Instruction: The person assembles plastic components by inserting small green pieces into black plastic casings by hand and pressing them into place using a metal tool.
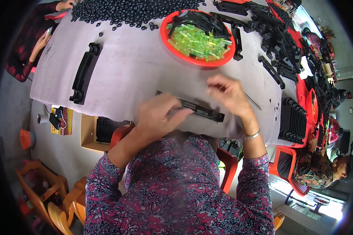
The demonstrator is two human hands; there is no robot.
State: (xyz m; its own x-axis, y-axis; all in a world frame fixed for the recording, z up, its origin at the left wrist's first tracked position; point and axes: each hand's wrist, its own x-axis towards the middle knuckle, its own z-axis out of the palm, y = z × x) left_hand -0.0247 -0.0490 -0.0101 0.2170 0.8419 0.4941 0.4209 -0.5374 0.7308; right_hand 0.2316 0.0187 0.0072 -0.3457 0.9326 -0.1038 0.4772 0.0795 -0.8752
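Observation:
Near the table's front edge lies a long black plastic bar (202,110) with a channel along it. My left hand (159,116) is closed over its left part, thumb stretched along the channel; the bar's far left tip shows past the fingers. Above the bar's right end, my right hand (229,96) hangs in the air with curled fingers, slightly smeared by motion. Whatever its fingertips pinch, if anything, is hidden. Beside that hand a thin metal rod (253,102) rests on the cloth. Another black bar (85,73) lies apart at the left.
A red basin (202,62) holds green clear tubes (198,42) and black pieces. Small black rollers (129,11) spread at the far edge. Black bars (278,47) pile up at right, with a neat stack (293,121) nearer. Other people (319,168) sit at right and far left.

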